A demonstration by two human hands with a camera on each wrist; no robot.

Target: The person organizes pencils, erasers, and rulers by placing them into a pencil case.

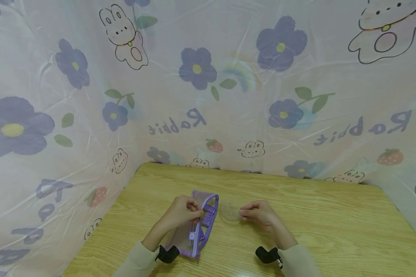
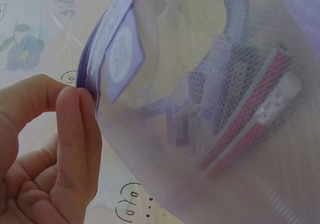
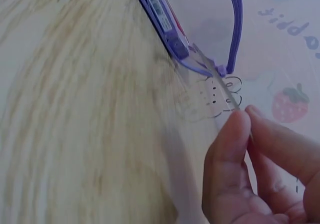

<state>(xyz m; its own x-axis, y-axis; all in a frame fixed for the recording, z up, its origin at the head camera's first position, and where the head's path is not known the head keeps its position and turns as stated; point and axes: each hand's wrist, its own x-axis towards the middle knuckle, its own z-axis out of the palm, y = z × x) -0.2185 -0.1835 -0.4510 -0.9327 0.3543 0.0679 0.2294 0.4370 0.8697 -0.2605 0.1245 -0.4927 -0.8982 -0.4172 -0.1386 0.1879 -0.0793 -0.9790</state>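
A purple-edged mesh pencil case (image 1: 185,236) lies on the table with its zipped mouth spread wide. My left hand (image 1: 184,211) pinches the zipper edge (image 2: 92,59) between thumb and fingers. Through the mesh show a red-striped pencil (image 2: 245,112) with a white eraser end and several purple pieces (image 1: 208,219). To the right of the case, my right hand (image 1: 260,215) pinches a thin, clear protractor (image 1: 230,211) by its edge. Seen nearly edge-on in the right wrist view, the protractor (image 3: 217,77) points toward the case's opening.
The wood-grain table (image 1: 315,223) reaches back to a patterned curtain (image 1: 228,115) with flowers and rabbits. The curtain also hangs along the left side. Black wrist mounts (image 1: 168,254) sit at both sleeves.
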